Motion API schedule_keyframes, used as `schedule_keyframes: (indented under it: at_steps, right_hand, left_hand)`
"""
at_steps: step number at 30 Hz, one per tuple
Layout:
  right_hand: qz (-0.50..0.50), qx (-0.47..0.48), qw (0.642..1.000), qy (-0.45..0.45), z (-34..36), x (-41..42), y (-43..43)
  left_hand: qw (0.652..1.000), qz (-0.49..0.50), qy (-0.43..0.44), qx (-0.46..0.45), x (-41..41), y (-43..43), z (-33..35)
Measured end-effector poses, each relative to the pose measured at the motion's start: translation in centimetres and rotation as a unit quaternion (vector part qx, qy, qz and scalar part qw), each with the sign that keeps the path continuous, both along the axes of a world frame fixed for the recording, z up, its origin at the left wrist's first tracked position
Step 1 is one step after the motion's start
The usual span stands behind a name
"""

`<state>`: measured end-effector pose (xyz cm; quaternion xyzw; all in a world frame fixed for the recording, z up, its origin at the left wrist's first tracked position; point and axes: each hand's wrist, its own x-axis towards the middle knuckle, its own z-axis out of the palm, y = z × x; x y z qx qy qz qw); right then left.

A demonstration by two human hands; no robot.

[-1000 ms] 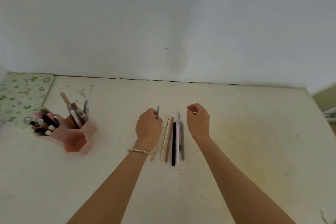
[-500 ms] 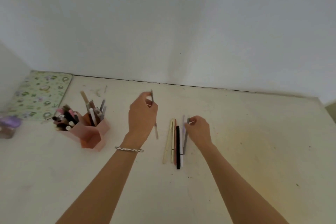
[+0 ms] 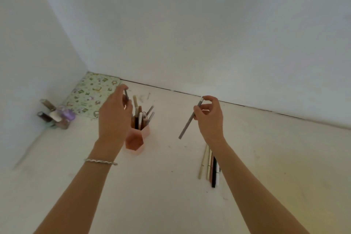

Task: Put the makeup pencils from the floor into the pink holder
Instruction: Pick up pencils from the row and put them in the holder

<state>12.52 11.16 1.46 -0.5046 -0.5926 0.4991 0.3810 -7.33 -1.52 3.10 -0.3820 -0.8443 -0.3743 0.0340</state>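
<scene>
Carried across, a thin pencil (image 3: pixel 126 95) sits pinched in my left fingers (image 3: pixel 121 89) above the pink holder (image 3: pixel 135 139).
Right fingers (image 3: pixel 209 99) grip a grey pencil (image 3: pixel 190 119) aloft; other pencils (image 3: pixel 208 165) lie on the floor (image 3: pixel 167 195).

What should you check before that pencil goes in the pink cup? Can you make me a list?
1. Left hand pinches the thin dark pencil: ok.
2. Pink holder stands upright: ok.
3. Room left in the holder: cannot tell, the left hand hides part of its opening.
4. Thin dark pencil lined up over the opening: cannot tell from this view.
5. Right hand holds the grey pencil off the floor: ok.
6. Floor pencils all put away: not ok, several lie beside the right forearm.
</scene>
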Motion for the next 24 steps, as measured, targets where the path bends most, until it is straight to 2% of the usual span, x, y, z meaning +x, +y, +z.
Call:
schedule_keyframes:
  at_steps: [3,5,8,10,15,19,21,23,24]
  right_hand:
    - [0.009,0.030,1.000,-0.001,0.1,-1.1,-1.3]
    - [0.020,0.067,0.997,0.020,0.6,-2.1,-2.2]
    - [0.056,0.136,0.987,0.069,1.6,-4.5,-3.7]
    - [0.082,0.186,0.977,0.066,1.6,-6.2,-4.9]
    - [0.138,0.298,0.943,-0.056,-1.4,-8.7,-6.5]
    - [0.111,0.474,0.854,-0.185,-4.3,-8.4,-6.5]
    - [0.099,0.470,0.859,-0.176,-4.7,-7.6,-6.2]
    - [0.052,0.423,0.893,-0.146,-4.3,-6.0,-5.1]
    - [0.023,0.399,0.906,-0.137,-4.0,-5.1,-4.4]
  left_hand:
    - [0.989,0.016,0.125,-0.083,0.3,-0.1,-0.9]
    - [0.983,0.038,0.166,-0.070,0.1,-0.4,-0.6]
    - [0.985,0.067,0.158,0.000,-0.9,-1.1,0.8]
    - [0.988,0.073,0.135,0.020,-1.4,-1.6,1.6]
    - [0.994,0.062,0.087,0.037,-1.4,-2.6,2.2]
    - [0.995,0.058,0.065,0.040,0.2,-2.6,2.0]
    - [0.993,0.040,0.085,0.069,2.1,-1.9,1.7]
    - [0.993,-0.001,0.087,0.084,5.0,-0.6,1.0]
    - [0.995,-0.028,0.069,0.063,6.5,0.3,0.4]
